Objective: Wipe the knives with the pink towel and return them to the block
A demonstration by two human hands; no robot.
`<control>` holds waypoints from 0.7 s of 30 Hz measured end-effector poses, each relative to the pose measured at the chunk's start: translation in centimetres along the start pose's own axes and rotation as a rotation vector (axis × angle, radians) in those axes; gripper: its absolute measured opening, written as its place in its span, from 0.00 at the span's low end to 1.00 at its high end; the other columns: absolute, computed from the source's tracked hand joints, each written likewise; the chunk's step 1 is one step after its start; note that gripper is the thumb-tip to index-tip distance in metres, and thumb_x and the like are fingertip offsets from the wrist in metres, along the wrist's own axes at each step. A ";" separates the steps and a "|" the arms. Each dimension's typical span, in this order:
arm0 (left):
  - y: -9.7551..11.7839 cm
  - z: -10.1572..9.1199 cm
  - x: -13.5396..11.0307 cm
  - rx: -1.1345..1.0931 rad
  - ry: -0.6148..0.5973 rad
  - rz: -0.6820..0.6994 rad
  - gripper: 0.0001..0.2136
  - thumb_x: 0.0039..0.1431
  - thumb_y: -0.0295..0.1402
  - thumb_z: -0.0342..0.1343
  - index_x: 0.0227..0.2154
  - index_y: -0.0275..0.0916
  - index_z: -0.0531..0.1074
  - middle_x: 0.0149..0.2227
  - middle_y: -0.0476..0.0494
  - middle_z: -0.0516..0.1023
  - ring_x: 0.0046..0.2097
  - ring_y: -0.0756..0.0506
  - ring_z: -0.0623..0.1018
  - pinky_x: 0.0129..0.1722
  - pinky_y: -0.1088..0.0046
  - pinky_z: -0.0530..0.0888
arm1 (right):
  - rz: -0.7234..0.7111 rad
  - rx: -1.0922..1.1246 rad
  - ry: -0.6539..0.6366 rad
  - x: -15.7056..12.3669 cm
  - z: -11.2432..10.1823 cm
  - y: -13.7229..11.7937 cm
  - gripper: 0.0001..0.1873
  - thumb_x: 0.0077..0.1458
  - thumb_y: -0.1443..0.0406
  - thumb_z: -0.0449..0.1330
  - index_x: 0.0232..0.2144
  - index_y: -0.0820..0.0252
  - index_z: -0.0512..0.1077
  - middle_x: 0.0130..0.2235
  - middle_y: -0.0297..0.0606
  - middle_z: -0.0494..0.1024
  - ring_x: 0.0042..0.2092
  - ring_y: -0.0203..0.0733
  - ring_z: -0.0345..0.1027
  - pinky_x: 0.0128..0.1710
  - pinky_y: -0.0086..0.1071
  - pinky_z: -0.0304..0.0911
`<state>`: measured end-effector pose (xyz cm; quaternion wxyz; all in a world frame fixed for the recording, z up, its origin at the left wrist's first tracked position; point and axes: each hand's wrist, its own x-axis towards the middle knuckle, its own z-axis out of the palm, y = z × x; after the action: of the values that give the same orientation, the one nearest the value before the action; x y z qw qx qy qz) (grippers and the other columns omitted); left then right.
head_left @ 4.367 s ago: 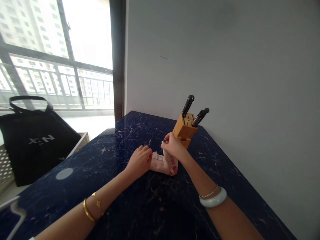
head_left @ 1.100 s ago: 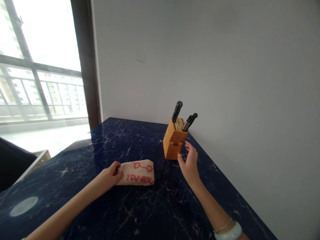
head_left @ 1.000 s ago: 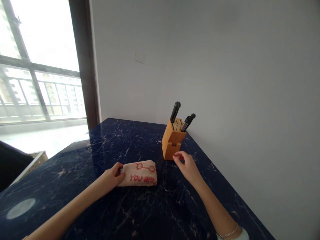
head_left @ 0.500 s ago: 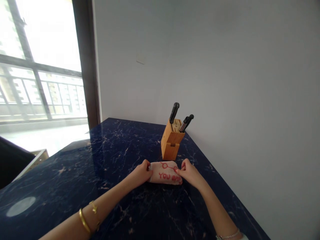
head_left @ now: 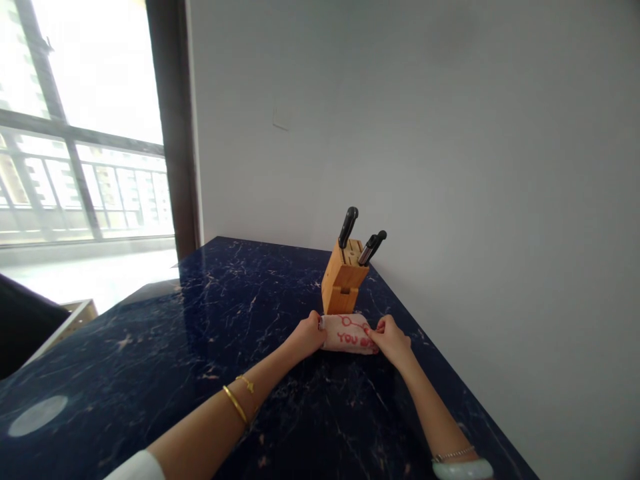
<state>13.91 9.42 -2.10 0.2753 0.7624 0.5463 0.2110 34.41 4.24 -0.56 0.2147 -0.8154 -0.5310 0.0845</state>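
Observation:
A small folded pinkish towel (head_left: 347, 333) with red lettering lies on the dark blue marble counter (head_left: 210, 347), right in front of a wooden knife block (head_left: 341, 285). My left hand (head_left: 309, 335) grips the towel's left end. My right hand (head_left: 391, 339) holds its right end, fingers curled onto the cloth. Two black-handled knives (head_left: 348, 226) stick out of the block's top. The towel almost touches the block's base.
A grey wall runs along the counter's right and far sides. A large window with a dark frame (head_left: 173, 127) fills the left. A black bag's corner (head_left: 20, 327) and a perforated tray edge (head_left: 75, 312) sit at the far left.
Both hands have slid the towel farther away and to the right, up to the base of the knife block. One second ago only my left hand held it.

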 end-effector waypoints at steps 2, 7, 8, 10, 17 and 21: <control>-0.1 0.1 0.3 0.004 -0.002 -0.009 0.08 0.50 0.28 0.48 0.35 0.36 0.64 0.34 0.39 0.75 0.36 0.45 0.75 0.32 0.75 0.66 | 0.003 -0.007 0.007 0.0 0.1 0.0 0.11 0.47 0.56 0.53 0.28 0.56 0.59 0.31 0.32 0.74 0.36 0.42 0.67 0.33 0.32 0.50; -0.5 0.2 0.8 0.013 0.002 -0.027 0.08 0.50 0.29 0.48 0.35 0.36 0.64 0.34 0.37 0.75 0.37 0.43 0.75 0.32 0.74 0.67 | -0.010 -0.022 0.024 -0.2 0.4 -0.3 0.09 0.47 0.58 0.53 0.28 0.56 0.60 0.30 0.31 0.73 0.37 0.42 0.67 0.35 0.33 0.49; -0.6 0.3 0.8 0.012 0.001 -0.027 0.08 0.50 0.29 0.48 0.35 0.36 0.64 0.34 0.37 0.75 0.37 0.43 0.75 0.32 0.74 0.67 | -0.012 -0.023 0.027 -0.3 0.4 -0.3 0.09 0.48 0.58 0.53 0.28 0.56 0.60 0.30 0.31 0.73 0.37 0.42 0.67 0.35 0.33 0.49; -0.5 0.3 0.8 0.009 -0.003 -0.025 0.08 0.50 0.29 0.48 0.35 0.36 0.64 0.34 0.37 0.75 0.35 0.44 0.76 0.31 0.74 0.67 | -0.015 -0.021 0.033 -0.3 0.5 -0.4 0.08 0.48 0.58 0.53 0.28 0.56 0.60 0.30 0.31 0.73 0.36 0.42 0.67 0.35 0.34 0.49; -0.3 -1.4 -0.5 -0.002 -0.042 -0.003 0.13 0.57 0.38 0.40 0.37 0.34 0.63 0.25 0.43 0.75 0.22 0.49 0.74 0.24 0.77 0.67 | -0.052 0.004 0.086 -0.6 0.7 -0.3 0.08 0.48 0.59 0.52 0.27 0.57 0.58 0.26 0.31 0.71 0.32 0.43 0.66 0.36 0.39 0.51; -1.3 -4.0 -3.1 0.085 0.016 0.045 0.14 0.56 0.40 0.42 0.37 0.35 0.65 0.26 0.44 0.74 0.27 0.46 0.74 0.29 0.73 0.67 | -0.097 0.047 0.178 -1.2 -0.2 -0.8 0.07 0.48 0.61 0.53 0.28 0.57 0.58 0.26 0.35 0.70 0.34 0.47 0.65 0.37 0.42 0.52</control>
<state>9.51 7.58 0.01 0.2334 0.7839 0.5395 0.1998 33.33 3.39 -0.19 0.2838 -0.7878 -0.5465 0.0137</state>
